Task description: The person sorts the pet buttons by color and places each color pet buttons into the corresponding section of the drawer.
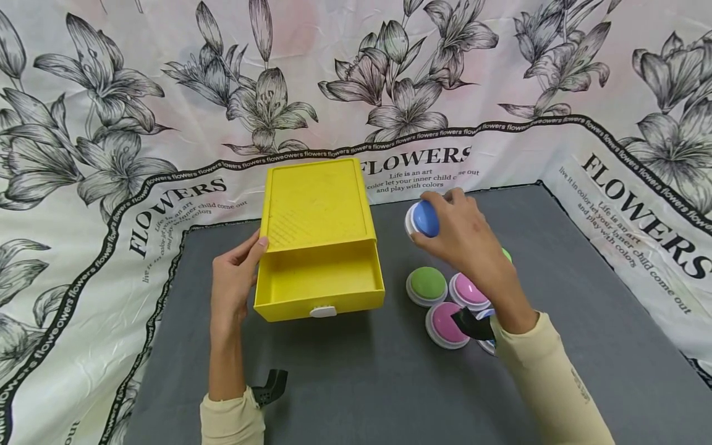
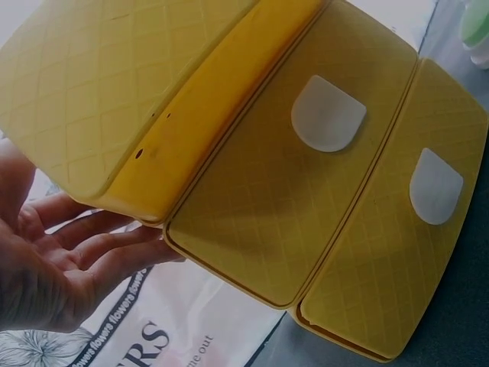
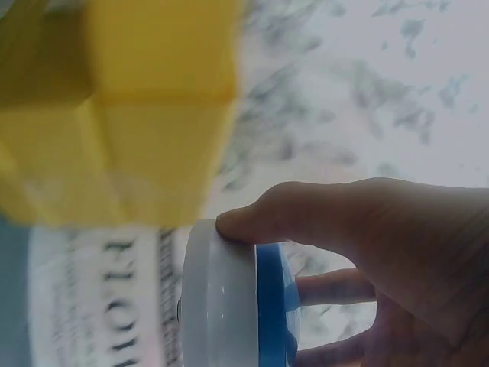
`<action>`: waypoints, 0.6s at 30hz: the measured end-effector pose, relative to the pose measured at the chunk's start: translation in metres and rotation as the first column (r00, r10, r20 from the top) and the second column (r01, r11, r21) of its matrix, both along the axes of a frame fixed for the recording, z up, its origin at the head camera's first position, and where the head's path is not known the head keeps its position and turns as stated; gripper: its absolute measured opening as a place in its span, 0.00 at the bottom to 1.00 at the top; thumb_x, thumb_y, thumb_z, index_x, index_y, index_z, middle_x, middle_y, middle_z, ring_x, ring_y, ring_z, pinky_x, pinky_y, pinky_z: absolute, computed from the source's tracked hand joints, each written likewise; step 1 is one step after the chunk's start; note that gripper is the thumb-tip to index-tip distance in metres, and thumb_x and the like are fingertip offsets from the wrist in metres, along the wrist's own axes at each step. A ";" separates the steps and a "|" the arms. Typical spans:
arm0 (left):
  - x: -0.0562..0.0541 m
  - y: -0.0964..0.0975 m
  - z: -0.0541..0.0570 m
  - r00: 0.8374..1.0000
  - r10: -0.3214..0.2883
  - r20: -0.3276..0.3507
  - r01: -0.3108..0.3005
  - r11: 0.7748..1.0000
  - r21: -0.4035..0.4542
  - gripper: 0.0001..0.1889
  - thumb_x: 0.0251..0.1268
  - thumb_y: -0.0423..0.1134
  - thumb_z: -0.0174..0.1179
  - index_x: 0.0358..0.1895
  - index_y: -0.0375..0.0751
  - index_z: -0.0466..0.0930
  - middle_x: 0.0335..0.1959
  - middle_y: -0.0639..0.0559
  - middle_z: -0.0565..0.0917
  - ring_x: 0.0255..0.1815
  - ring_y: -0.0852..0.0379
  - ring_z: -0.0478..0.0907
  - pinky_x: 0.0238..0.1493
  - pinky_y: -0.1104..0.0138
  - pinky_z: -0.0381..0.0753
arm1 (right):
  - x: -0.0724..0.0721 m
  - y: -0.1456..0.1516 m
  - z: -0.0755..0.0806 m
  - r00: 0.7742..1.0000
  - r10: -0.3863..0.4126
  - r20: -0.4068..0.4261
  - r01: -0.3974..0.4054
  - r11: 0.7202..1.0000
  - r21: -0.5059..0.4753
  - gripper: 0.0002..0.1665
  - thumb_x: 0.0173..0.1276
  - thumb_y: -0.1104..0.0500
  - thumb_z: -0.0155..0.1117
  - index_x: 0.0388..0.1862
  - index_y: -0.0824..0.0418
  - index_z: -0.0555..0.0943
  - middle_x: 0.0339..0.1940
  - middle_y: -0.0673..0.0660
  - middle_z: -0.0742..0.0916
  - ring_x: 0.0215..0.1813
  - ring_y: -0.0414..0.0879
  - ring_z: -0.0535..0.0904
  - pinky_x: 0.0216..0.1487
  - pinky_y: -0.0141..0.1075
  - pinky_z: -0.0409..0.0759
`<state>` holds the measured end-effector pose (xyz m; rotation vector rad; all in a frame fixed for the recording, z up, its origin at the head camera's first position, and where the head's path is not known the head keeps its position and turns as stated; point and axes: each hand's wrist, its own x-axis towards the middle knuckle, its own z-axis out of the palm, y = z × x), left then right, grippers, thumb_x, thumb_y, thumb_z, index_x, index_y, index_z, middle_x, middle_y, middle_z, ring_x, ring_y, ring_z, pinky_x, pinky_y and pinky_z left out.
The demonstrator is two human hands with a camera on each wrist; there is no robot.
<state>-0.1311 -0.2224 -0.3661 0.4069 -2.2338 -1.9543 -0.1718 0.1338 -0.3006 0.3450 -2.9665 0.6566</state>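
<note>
A yellow drawer box [image 1: 317, 201] stands on the grey table with its top drawer [image 1: 319, 311] pulled out and nothing inside it. In the left wrist view, two closed drawers [image 2: 252, 206] with white tabs show below. My left hand [image 1: 236, 272] rests at the box's left side, thumb at the top front corner, the other fingers extended along the side. To the right of the box, my right hand [image 1: 467, 232] holds a round white tub with a blue lid [image 1: 425, 219] above the table. Its thumb presses the white base [image 3: 221, 298] and its fingers reach over the blue side.
Several similar tubs sit on the table under my right forearm: a green one [image 1: 428, 283], a pink one [image 1: 469, 292], another pink one [image 1: 447, 322] and a partly hidden blue one [image 1: 487, 346]. Flower-printed cloth [image 1: 356, 80] rises behind the table and along its sides.
</note>
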 end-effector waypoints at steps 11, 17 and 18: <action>-0.002 -0.001 -0.002 1.000 -0.002 -0.008 0.002 1.000 -0.008 0.29 0.73 0.57 0.64 0.72 0.51 0.77 0.72 0.45 0.80 0.71 0.46 0.79 0.43 0.74 0.89 | 0.040 -0.063 0.035 0.965 0.214 -0.149 -0.232 0.965 -0.120 0.38 0.64 0.49 0.77 0.70 0.57 0.75 0.66 0.66 0.76 0.62 0.62 0.77 0.59 0.56 0.89; -0.003 -0.001 -0.003 1.000 0.012 0.016 -0.012 1.000 -0.012 0.29 0.72 0.59 0.64 0.72 0.52 0.78 0.73 0.46 0.80 0.71 0.47 0.79 0.41 0.76 0.89 | 0.047 -0.107 0.031 0.907 0.398 -0.138 -0.412 0.906 -0.098 0.36 0.63 0.49 0.79 0.68 0.56 0.79 0.62 0.63 0.80 0.58 0.56 0.80 0.59 0.46 0.89; -0.003 -0.001 -0.003 1.000 0.014 0.021 -0.014 1.000 -0.013 0.30 0.72 0.59 0.64 0.71 0.52 0.78 0.73 0.48 0.80 0.71 0.48 0.79 0.42 0.76 0.89 | 0.048 -0.114 0.029 0.904 0.411 -0.120 -0.423 0.901 -0.095 0.37 0.63 0.48 0.78 0.69 0.55 0.79 0.62 0.62 0.80 0.58 0.55 0.80 0.59 0.45 0.88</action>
